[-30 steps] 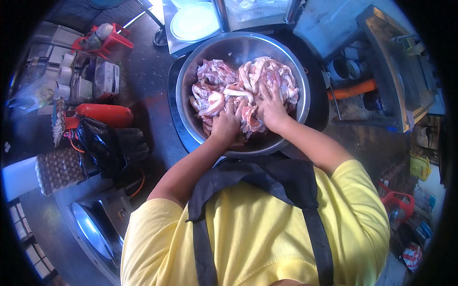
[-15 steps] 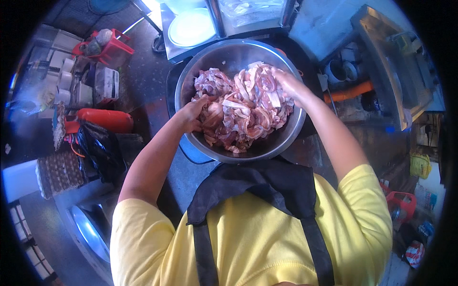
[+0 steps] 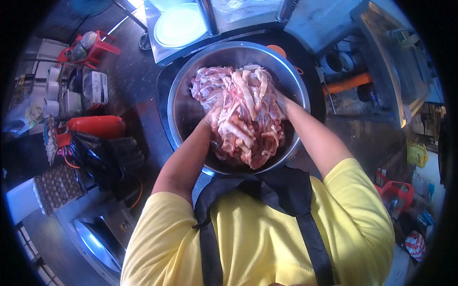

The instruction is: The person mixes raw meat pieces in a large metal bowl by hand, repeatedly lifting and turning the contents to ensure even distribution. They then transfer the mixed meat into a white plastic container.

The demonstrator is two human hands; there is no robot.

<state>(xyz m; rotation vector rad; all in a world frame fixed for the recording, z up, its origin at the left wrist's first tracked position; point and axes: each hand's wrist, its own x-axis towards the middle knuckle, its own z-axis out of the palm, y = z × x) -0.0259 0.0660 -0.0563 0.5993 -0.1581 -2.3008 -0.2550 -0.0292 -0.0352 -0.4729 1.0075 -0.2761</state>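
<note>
Here we have our left hand (image 3: 213, 110) and right hand (image 3: 279, 100) cupped around the raw meat heap (image 3: 243, 114), grasping it from nine and three o'clock; the heap runs twelve-to-six, raised inside the steel bowl (image 3: 183, 114).

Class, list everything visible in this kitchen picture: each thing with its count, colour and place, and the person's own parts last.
Steel bowl: one, silver, centre.
Raw meat strips: one heap, pink and white, lifted over the bowl.
Plate: one, pale, top.
Cylinder: one, red, left.
Stool: one, red, upper left.
Pipe: one, orange, right.
Apron: one, black, over yellow shirt.
Left hand: in meat.
Right hand: in meat.
</note>
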